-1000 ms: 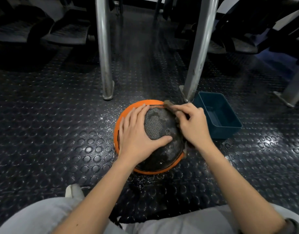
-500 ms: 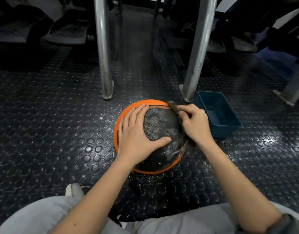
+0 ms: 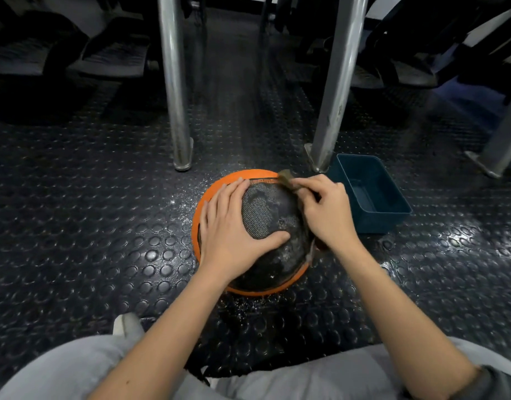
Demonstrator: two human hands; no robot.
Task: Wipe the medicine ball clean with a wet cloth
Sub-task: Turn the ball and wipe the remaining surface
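Your left hand (image 3: 234,226) lies flat, steadying the medicine ball (image 3: 266,223); your right hand (image 3: 326,209) pinches the wet cloth (image 3: 286,179). Uneven pressure could roll the ball.

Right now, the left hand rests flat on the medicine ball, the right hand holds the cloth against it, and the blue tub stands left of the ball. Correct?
One thing is wrong. In the head view the blue tub stands right of the medicine ball. The left hand does rest flat on it, and the right hand holds the cloth against it.
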